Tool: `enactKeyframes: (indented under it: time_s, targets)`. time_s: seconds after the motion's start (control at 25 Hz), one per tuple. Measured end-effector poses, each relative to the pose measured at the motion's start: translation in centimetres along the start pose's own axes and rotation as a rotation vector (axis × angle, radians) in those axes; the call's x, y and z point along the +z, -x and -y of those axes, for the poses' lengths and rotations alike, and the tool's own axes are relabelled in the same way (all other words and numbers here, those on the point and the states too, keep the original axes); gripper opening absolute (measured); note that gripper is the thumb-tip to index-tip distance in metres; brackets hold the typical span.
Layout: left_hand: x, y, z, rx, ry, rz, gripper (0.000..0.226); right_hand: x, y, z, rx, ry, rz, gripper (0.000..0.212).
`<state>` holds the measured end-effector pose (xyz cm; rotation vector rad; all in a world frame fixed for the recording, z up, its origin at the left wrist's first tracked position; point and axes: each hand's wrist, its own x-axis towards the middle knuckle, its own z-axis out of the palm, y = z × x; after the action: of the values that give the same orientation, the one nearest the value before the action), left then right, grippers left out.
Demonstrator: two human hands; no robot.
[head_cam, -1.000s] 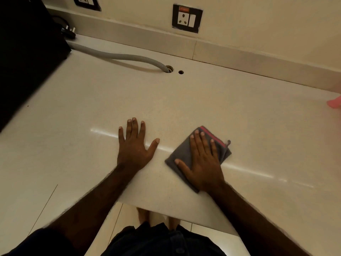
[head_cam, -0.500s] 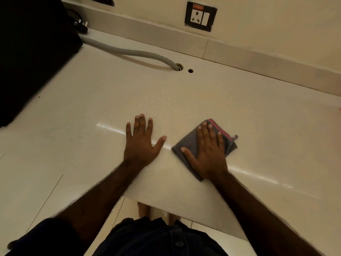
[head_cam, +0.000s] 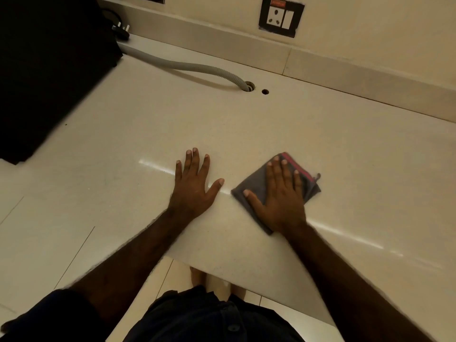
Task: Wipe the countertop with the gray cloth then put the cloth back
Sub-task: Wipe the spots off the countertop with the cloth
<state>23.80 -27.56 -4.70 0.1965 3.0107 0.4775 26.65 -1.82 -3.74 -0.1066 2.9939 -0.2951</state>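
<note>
1. The right hand (head_cam: 281, 203) lies flat on the gray cloth (head_cam: 309, 186), fingers spread wide, pressing rather than clutching, likely so the whole folded pad meets the bench (head_cam: 320, 134) for wiping.
2. The cloth sits near the bench's front edge, right of centre (its pink-trimmed edge faces far right).
3. The left hand (head_cam: 195, 186) rests open and empty on the bare surface just left of the cloth, not touching it, seemingly as a brace.
4. A gray hose (head_cam: 197, 69) lies far back, well apart.
</note>
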Motion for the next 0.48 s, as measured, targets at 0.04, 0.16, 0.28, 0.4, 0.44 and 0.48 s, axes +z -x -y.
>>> enactKeyframes:
  time_s: [0.04, 0.16, 0.28, 0.4, 0.44, 0.48]
  targets:
    - [-0.2, 0.2, 0.3, 0.005, -0.005, -0.010, 0.088, 0.7, 1.6, 0.6, -0.059, 0.000, 0.020, 0.111]
    - [-0.6, 1.4, 1.6, -0.008, -0.036, 0.006, 0.089, 1.7, 5.6, -2.1, -0.206, -0.007, 0.014, 0.106]
    - [-0.7, 3.1, 3.3, -0.063, -0.038, 0.001, 0.086, 0.0, 3.6, -5.8, -0.105, 0.023, -0.023, 0.105]
    - [-0.6, 4.1, 3.8, -0.065, -0.063, -0.028, 0.076, -1.3, -1.4, -3.7, 0.029, 0.034, -0.053, 0.110]
    - [-0.5, 4.1, 3.8, -0.067, -0.058, -0.036, 0.073, -1.3, -2.6, -2.0, 0.029, 0.024, -0.039, 0.111]
    - [-0.5, 4.0, 3.7, -0.071, -0.054, -0.041, 0.071, -1.2, -3.3, -0.2, 0.002, 0.010, -0.017, 0.112]
